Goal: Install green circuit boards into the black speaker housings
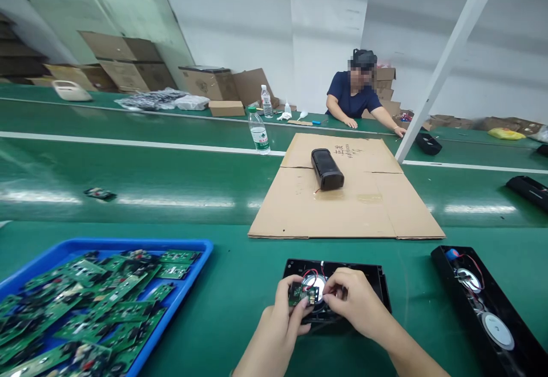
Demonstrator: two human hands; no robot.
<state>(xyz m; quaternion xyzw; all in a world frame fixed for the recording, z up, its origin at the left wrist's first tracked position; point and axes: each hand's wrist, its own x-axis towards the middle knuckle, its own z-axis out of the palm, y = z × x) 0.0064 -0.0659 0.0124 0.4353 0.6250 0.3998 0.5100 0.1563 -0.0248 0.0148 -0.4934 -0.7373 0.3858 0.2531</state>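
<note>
With my left hand (285,311) I am gripping a flat green printed circuit board (303,294) over an open, rectangular black plastic speaker housing (372,277). My right hand (357,304) is curling its fingers over the housing, beside the board; I cannot tell whether they are gripping anything. A blue plastic tray (137,244) is lying left of the housing, a creased cardboard sheet (342,211) beyond it. A smooth green bench (231,308) is supporting the housing; a white wall (265,23) is standing far behind.

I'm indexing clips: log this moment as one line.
left hand: holds small green circuit board | right hand: beside it, hold unclear | below: open black rectangular housing | leftward: blue plastic tray of green boards
</note>
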